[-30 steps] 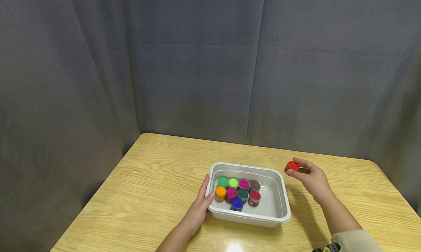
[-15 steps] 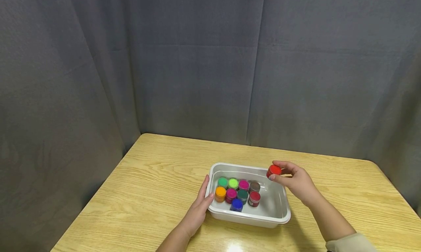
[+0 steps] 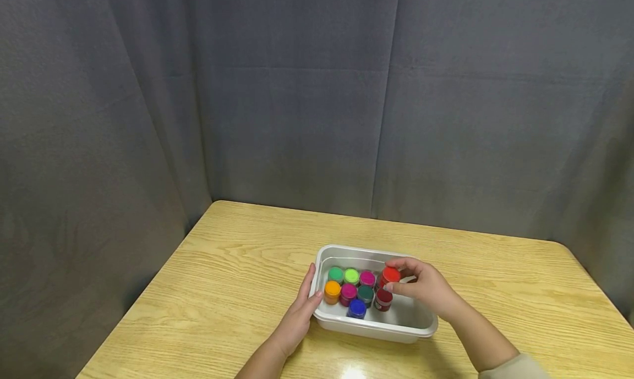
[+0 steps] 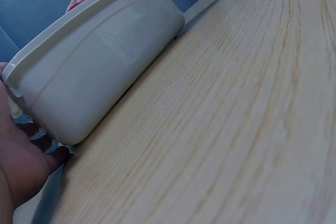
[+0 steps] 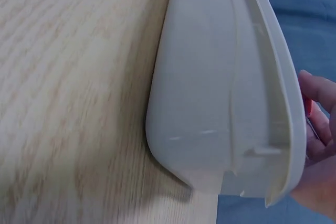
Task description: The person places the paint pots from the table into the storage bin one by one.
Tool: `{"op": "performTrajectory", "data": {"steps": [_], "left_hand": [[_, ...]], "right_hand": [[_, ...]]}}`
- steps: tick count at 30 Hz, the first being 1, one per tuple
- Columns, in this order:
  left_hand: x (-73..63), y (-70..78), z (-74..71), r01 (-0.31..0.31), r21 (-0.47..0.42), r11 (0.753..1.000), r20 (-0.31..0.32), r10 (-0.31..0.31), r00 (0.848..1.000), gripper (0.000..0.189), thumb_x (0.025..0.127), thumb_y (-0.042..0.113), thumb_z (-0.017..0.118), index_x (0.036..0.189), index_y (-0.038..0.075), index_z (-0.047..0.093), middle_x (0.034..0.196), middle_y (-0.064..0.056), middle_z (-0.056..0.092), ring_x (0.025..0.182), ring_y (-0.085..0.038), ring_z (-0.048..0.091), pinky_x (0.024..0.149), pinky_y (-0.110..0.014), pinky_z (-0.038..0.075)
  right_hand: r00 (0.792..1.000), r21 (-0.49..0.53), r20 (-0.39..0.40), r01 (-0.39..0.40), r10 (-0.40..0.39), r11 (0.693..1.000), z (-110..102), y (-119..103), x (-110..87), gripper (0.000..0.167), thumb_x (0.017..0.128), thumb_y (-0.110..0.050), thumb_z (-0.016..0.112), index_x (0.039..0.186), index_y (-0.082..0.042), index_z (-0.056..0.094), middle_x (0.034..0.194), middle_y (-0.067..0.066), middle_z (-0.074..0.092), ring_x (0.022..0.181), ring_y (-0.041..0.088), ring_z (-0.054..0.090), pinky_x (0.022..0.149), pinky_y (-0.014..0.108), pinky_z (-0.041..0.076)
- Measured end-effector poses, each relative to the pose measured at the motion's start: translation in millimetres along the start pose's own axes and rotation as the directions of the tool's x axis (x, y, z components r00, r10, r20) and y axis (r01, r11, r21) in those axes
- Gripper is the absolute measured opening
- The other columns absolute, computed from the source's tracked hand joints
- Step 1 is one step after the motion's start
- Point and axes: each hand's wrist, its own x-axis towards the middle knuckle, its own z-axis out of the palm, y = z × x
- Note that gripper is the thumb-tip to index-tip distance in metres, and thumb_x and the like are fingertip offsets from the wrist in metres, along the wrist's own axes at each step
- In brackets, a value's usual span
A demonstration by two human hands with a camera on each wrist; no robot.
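A white plastic tub (image 3: 366, 328) rests on the table, holding several small paint jars. My left hand (image 3: 296, 317) grips its left end, thumb over the rim and fingers along the outer wall. Over the right side of the jars, my right hand (image 3: 430, 290) pinches a red-lidded paint jar (image 3: 391, 275) between thumb and fingers. That jar covers most of the brown-lidded one. Just in front stands a dark red jar (image 3: 383, 300), beside a dark green jar (image 3: 366, 294). In the right wrist view, the tub wall partly hides the held red jar (image 5: 308, 106).
A blue jar (image 3: 357, 308) stands nearest the tub's front wall, an orange jar (image 3: 332, 291) by the left hand's thumb. The tub's right part shows bare floor. Beyond the wooden table (image 3: 238, 258) hangs a grey curtain (image 3: 297, 120).
My right hand has carried the red jar leftward from beyond the tub's right end, over its rim, and down among the other jars. My left hand and the tub stay put.
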Motion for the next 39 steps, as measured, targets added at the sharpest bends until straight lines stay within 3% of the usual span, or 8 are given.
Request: {"op": "performTrajectory", "data": {"steps": [4,11,20,39], "left_hand": [[-1.0,0.4,0.3,-0.004,0.001,1.0,-0.001,0.004,1.0,0.064,0.105,0.03,0.038,0.159,0.023,0.005,0.167,-0.008,0.001,0.152,-0.04,-0.003,0.117,-0.069,-0.003],[-2.2,0.0,1.1,-0.004,0.015,1.0,-0.007,0.004,1.0,0.064,0.105,0.03,0.038,0.159,0.024,0.006,0.167,-0.009,0.002,0.152,-0.041,-0.001,0.116,-0.07,-0.001],[-1.3,-0.5,0.7,-0.006,0.012,1.0,-0.007,0.006,1.0,0.064,0.105,0.03,0.038,0.159,0.024,0.006,0.167,-0.009,0.001,0.152,-0.041,-0.002,0.117,-0.069,-0.002],[-2.2,3.5,0.1,-0.004,0.015,1.0,0.003,0.004,1.0,0.064,0.105,0.03,0.038,0.159,0.024,0.004,0.167,-0.008,0.0,0.152,-0.041,-0.003,0.116,-0.07,-0.002]], "right_hand": [[0.998,-0.006,0.051,0.045,-0.044,0.999,6.1,2.2,1.0,0.049,0.081,-0.015,0.079,0.122,0.004,0.061,0.103,0.012,0.068,0.094,0.017,0.06,0.076,0.025,0.052],[0.988,-0.067,0.146,0.065,-0.054,0.996,13.4,4.9,3.3,0.052,0.08,-0.017,0.08,0.125,0.003,0.061,0.106,0.011,0.068,0.094,0.018,0.059,0.076,0.027,0.052],[0.972,-0.091,0.212,0.119,-0.098,0.989,20.8,5.8,4.3,0.044,0.078,-0.01,0.081,0.115,0.005,0.064,0.097,0.01,0.068,0.085,0.015,0.058,0.068,0.02,0.051],[0.965,-0.04,0.258,0.052,-0.04,0.998,30.9,8.2,4.1,0.038,0.077,0.004,0.076,0.113,0.006,0.064,0.091,0.008,0.063,0.079,0.017,0.053,0.065,0.017,0.051]]}}
